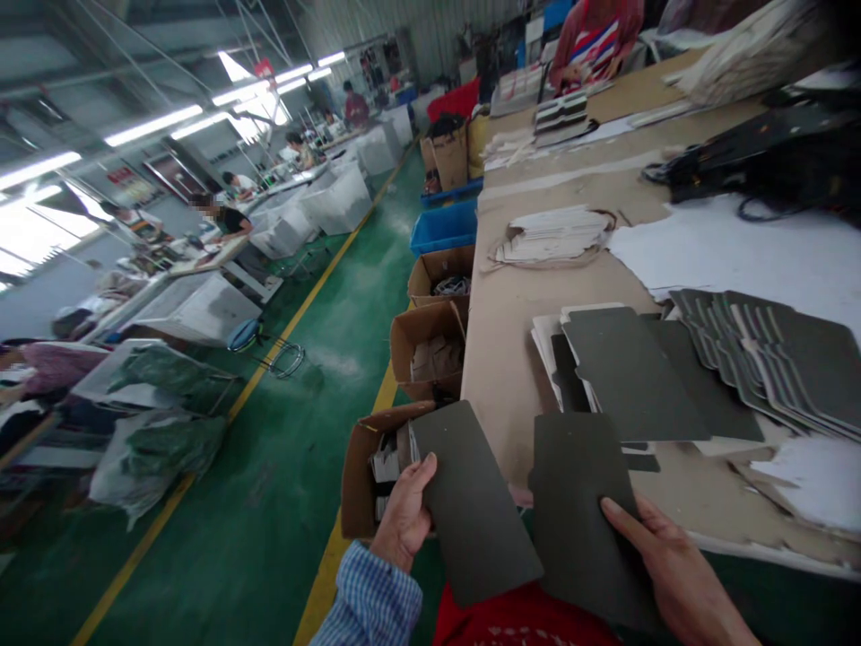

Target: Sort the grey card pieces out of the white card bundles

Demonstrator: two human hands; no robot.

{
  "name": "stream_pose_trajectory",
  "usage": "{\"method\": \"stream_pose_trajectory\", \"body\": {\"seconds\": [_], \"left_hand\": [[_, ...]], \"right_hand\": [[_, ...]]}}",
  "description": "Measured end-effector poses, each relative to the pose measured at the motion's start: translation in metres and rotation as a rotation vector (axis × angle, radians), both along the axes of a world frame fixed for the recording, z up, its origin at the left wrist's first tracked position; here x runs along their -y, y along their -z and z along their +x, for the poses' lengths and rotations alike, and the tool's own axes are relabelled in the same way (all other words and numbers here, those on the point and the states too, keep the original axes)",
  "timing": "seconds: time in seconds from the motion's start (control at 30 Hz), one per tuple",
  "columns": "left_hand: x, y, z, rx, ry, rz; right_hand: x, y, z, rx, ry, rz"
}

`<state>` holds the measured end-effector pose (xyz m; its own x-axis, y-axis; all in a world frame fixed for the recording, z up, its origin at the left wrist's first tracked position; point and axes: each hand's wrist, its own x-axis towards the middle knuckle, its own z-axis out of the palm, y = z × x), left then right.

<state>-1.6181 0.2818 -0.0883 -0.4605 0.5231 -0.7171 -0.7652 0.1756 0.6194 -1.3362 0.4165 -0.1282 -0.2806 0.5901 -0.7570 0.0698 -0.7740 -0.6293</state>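
Note:
My left hand (407, 511) grips a dark grey-green flat panel (474, 502) by its left edge, thumb on top; pale edges behind it suggest more than one layer. My right hand (673, 547) holds a second dark panel (582, 493) at its right side, thumb flat on its face and the other fingers hidden beneath. Both panels are tilted in front of my body, close together at their inner edges. Just beyond them on the table lies a pile of similar dark panels (632, 368). Farther right, a fanned stack of panels (800, 359) overlaps in rows.
The brown-covered table (511, 359) runs away on my right, with a bundle of pale pieces (555, 235) on it. Cardboard boxes (360, 484) and a blue bin (444, 226) line its left side. A stool (275, 350) stands on the green floor. A person (598, 40) works at the far end.

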Motion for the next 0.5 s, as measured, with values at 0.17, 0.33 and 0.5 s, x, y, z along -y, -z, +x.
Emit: {"method": "stream_pose_trajectory", "body": {"seconds": [0.17,0.33,0.5], "left_hand": [[0.006,-0.001,-0.012,0.016,-0.032,0.076],[0.016,-0.003,-0.029,0.042,-0.090,0.121],[0.017,0.007,-0.048,0.097,-0.122,0.117]], "right_hand": [[0.010,-0.003,-0.009,0.012,0.019,0.061],[0.010,-0.018,-0.031,-0.053,0.066,0.106],[0.004,-0.020,-0.043,0.014,-0.053,0.562]]}}
